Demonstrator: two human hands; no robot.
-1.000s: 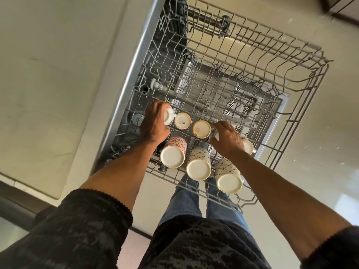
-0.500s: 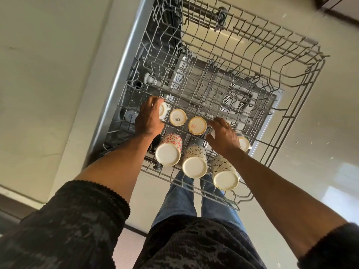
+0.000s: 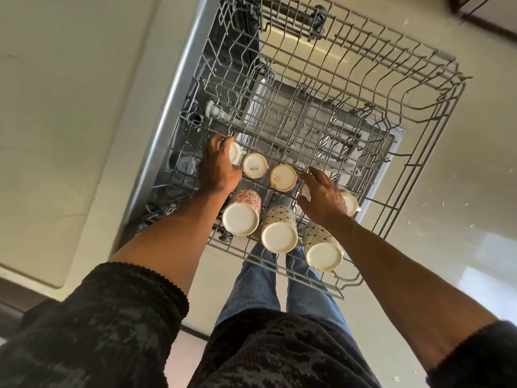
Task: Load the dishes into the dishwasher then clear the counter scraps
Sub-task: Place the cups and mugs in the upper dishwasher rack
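The grey wire upper rack (image 3: 436,88) of the dishwasher is pulled out over my legs. Three patterned mugs stand upside down along its near edge: a red-flowered mug (image 3: 240,218), a dotted mug (image 3: 279,233) and another dotted mug (image 3: 323,252). Behind them stand small cream cups, bottoms up: a cup printed SISTA (image 3: 254,169) and a cup with a red mark (image 3: 283,177). My left hand (image 3: 216,170) grips a small white cup (image 3: 235,152) at the row's left end. My right hand (image 3: 321,197) curls over a mostly hidden white cup (image 3: 306,191); another cup (image 3: 350,204) sits beside its wrist.
The far half of the rack holds only bare tines. Below it, the lower rack (image 3: 344,147) shows through the wires. The dishwasher's steel edge (image 3: 170,107) and a pale counter (image 3: 56,107) lie to the left. Small scraps (image 3: 436,205) dot the pale floor on the right.
Both hands stay on the same small cups in the back row; my left fingers have closed a little more over theirs. The mugs have not moved.
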